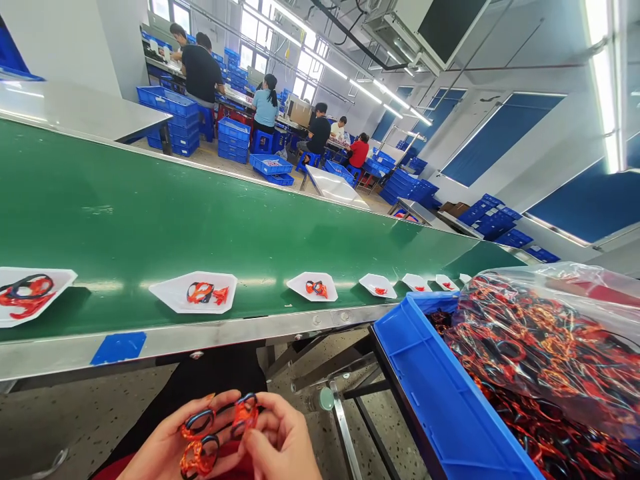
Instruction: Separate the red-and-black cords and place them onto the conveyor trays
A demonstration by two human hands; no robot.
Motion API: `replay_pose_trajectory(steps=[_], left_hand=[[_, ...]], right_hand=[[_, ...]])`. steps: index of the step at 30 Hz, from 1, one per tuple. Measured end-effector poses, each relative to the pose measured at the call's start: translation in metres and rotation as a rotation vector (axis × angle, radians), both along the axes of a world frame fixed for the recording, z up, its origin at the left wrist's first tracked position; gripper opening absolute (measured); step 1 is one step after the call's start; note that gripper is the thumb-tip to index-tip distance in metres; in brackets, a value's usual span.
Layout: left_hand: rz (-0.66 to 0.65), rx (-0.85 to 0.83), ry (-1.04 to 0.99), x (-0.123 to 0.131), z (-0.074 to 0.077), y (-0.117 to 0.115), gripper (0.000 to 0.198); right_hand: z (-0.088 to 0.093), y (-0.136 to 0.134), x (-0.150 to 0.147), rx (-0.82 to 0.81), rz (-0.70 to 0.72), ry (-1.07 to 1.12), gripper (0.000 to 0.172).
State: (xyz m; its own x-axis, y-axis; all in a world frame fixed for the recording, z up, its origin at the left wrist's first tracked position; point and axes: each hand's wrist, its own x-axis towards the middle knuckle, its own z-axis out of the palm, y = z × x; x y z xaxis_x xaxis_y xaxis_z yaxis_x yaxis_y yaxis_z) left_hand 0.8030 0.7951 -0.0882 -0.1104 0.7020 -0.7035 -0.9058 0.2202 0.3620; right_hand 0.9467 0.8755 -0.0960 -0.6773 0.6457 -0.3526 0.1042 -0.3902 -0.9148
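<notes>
My left hand (167, 443) and my right hand (280, 443) are low in the view, close together, with their fingers on a cluster of red and black plastic loop parts (215, 430). The left hand pinches the lower loops, and the right hand grips the upper red piece. Parts of the cluster are hidden behind my fingers. Ahead, a row of white paper trays (193, 292) sits on a green conveyor belt (150, 220), holding similar red and black parts. To my right, a blue plastic crate (440, 393) holds a clear bag (545, 347) packed with more such parts.
A steel belt rail (165, 340) with blue tape runs between my hands and the belt. Metal frame legs (340, 427) stand below it, beside the crate. Beyond the belt, several seated people work at benches among stacked blue crates (183, 120).
</notes>
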Motion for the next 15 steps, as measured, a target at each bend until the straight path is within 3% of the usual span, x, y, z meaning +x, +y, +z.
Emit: replay_pose_trajectory(steps=[3, 5, 9, 15], left_hand=[[-0.009, 0.007, -0.027, -0.003, -0.012, -0.002, 0.063], [-0.007, 0.032, -0.096, -0.007, -0.025, -0.004, 0.066], [0.011, 0.024, -0.2, -0.012, -0.046, -0.005, 0.07], [-0.006, -0.026, -0.2, -0.017, -0.059, -0.011, 0.078]], right_hand=[[0.005, 0.009, 0.003, -0.607, -0.045, 0.219, 0.053], [0.007, 0.017, 0.007, -0.834, -0.061, 0.313, 0.05], [0.005, 0.027, 0.011, -0.956, 0.001, 0.424, 0.044], [0.003, 0.023, 0.009, -0.918, 0.015, 0.403, 0.044]])
